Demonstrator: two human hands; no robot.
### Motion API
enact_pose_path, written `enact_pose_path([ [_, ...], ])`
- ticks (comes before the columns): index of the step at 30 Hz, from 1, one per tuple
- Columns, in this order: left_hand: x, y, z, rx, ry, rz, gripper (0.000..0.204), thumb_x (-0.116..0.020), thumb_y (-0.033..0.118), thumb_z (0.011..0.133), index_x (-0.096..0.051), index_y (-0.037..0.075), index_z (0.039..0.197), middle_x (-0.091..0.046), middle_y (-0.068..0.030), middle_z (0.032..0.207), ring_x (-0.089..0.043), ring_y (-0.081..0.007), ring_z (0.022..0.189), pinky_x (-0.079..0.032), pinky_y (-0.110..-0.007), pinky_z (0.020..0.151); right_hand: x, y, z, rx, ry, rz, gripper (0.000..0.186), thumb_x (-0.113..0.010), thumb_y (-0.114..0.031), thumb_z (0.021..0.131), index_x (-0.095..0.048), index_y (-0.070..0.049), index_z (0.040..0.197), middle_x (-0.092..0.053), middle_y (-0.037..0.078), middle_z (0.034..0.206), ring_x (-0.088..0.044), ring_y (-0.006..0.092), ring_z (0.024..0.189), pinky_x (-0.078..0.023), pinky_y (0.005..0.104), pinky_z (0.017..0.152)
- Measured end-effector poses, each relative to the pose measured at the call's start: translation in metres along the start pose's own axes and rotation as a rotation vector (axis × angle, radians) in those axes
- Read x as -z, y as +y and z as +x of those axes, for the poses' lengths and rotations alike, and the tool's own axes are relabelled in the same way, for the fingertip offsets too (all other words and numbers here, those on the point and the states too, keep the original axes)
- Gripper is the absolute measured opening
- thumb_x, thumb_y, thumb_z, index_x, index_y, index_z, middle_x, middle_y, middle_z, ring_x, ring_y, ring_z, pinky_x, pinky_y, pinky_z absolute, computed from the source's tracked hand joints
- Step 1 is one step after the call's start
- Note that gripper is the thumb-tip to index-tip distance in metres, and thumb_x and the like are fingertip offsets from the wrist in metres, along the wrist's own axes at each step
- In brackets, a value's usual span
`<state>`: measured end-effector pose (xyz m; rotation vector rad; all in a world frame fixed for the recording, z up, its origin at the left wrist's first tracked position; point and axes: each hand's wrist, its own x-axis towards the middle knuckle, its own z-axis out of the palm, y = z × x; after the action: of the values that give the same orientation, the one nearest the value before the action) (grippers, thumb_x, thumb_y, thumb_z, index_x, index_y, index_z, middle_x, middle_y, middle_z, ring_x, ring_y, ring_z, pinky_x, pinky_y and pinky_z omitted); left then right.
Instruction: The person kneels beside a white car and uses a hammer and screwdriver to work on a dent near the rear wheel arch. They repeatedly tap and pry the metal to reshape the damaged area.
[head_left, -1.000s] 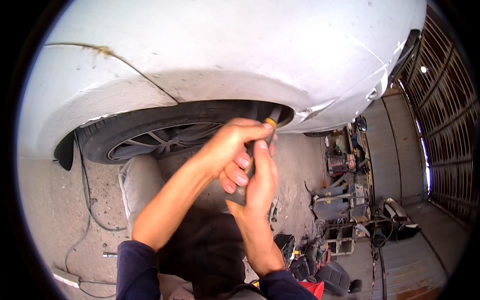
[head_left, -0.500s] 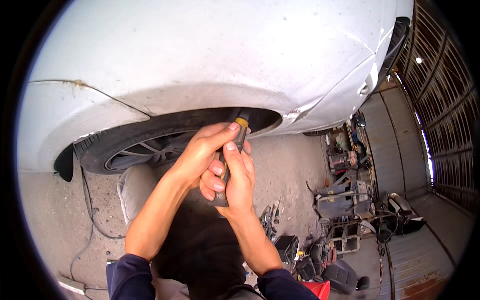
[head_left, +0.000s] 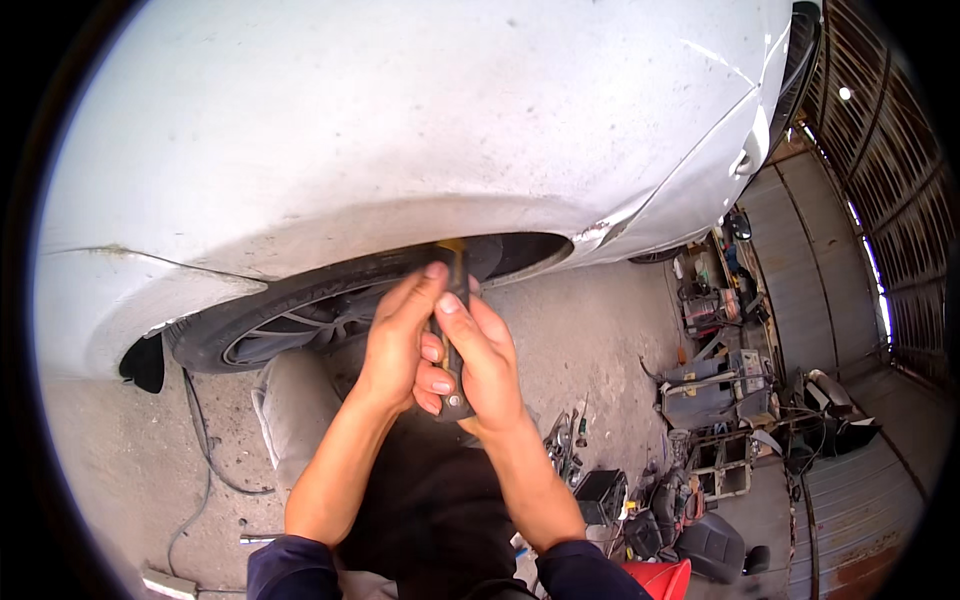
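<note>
Both my hands close around a slim black-and-yellow hand tool (head_left: 455, 401) in front of the wheel arch. Its exact kind is not clear, as fingers cover much of it. My left hand (head_left: 397, 335) grips the upper part, thumb pointing up along it. My right hand (head_left: 487, 358) wraps the lower part, with the dark butt end showing below the fingers. The tool's yellow upper end is blurred and lies at the arch edge of a white car body (head_left: 400, 120). Behind the left hand is the car's wheel (head_left: 285, 340) with a black tyre and spoked rim.
A dark cable (head_left: 205, 455) runs over the concrete floor at left, near a metal bar tool (head_left: 260, 539). To the right lie hand tools (head_left: 565, 445), a black box (head_left: 600, 495), a car seat (head_left: 710, 545), a red object (head_left: 660, 578) and piled car parts (head_left: 700, 390).
The view has shifted, so the car and floor sit lower and further right. The tool has turned from leaning right to nearly upright; both hands still hold it.
</note>
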<state>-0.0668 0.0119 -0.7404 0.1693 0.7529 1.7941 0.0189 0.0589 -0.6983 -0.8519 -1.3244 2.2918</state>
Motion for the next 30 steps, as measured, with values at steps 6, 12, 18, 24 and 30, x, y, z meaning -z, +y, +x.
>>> enact_pose_path([
  [6,-0.029,-0.046,0.014,0.008,-0.019,0.124,0.047,-0.047,0.046,0.102,-0.065,0.003,0.108,-0.046,0.0013,0.060,-0.038,-0.0049,0.036,-0.029,-0.021,0.028,0.040,-0.005,-0.025,0.092,0.120,-0.016,0.018,-0.049,-0.023,0.105,-0.050,-0.005,0.102,-0.051,0.004,0.076,-0.049,0.0100,0.048,-0.042,0.0265,0.038],
  [12,0.011,0.030,-0.006,0.007,-0.029,0.166,0.046,-0.048,0.044,0.101,-0.065,0.001,0.105,-0.053,-0.0005,0.060,-0.034,-0.0040,0.034,-0.027,-0.020,0.028,-0.026,0.020,0.007,0.140,-0.026,0.056,0.018,-0.047,-0.024,0.106,-0.048,-0.006,0.107,-0.049,0.005,0.077,-0.046,0.0098,0.046,-0.042,0.0272,0.037],
  [18,-0.001,0.006,-0.021,-0.164,0.076,0.232,0.047,-0.044,0.044,0.104,-0.064,0.002,0.106,-0.059,-0.0027,0.075,-0.053,-0.0038,0.059,-0.042,-0.021,0.048,-0.011,-0.004,-0.019,-0.040,-0.025,-0.003,0.026,-0.047,-0.024,0.106,-0.049,-0.005,0.122,-0.049,0.006,0.077,-0.045,0.0098,0.047,-0.042,0.0261,0.038],
  [24,0.000,0.010,0.018,0.217,-0.127,0.180,0.048,-0.050,0.050,0.100,-0.065,0.005,0.103,-0.047,0.0016,0.061,-0.033,-0.0038,0.032,-0.025,-0.021,0.024,-0.006,0.015,-0.002,0.162,0.218,0.114,0.023,-0.045,-0.027,0.106,-0.048,-0.007,0.118,-0.049,0.004,0.076,-0.046,0.0098,0.048,-0.042,0.0277,0.039],
  [30,-0.028,-0.016,0.006,-0.037,0.074,0.201,0.049,-0.044,0.046,0.104,-0.063,0.001,0.106,-0.053,-0.0011,0.066,-0.048,-0.0039,0.048,-0.039,-0.021,0.042,0.024,-0.017,-0.003,-0.024,-0.063,-0.074,0.027,-0.049,-0.028,0.105,-0.049,-0.006,0.119,-0.049,0.004,0.075,-0.047,0.0086,0.046,-0.043,0.0257,0.037],
])
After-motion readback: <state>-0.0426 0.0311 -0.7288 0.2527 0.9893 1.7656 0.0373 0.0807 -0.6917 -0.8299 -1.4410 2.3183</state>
